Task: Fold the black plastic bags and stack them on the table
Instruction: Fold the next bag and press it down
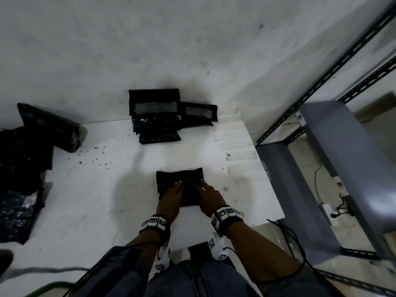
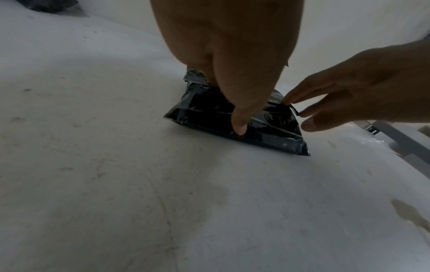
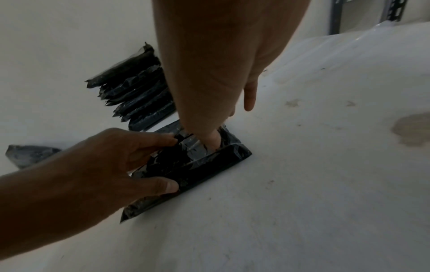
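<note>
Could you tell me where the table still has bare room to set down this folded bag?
Bare table lies between the folded bag and the stack. Left edge is crowded with loose bags.

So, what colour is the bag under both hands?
Glossy black, the folded bag shows best in the right wrist view.

Under your hands a folded black plastic bag lies flat on the white surface, a glossy, creased rectangle with its near edge doubled into a thick band. Farther back, a stack of folded bags leans against the wall, the packets overlapping like shingles, with one more folded packet just to its right. At your far left, unfolded black bags lie spread and crumpled on the same surface.
</note>
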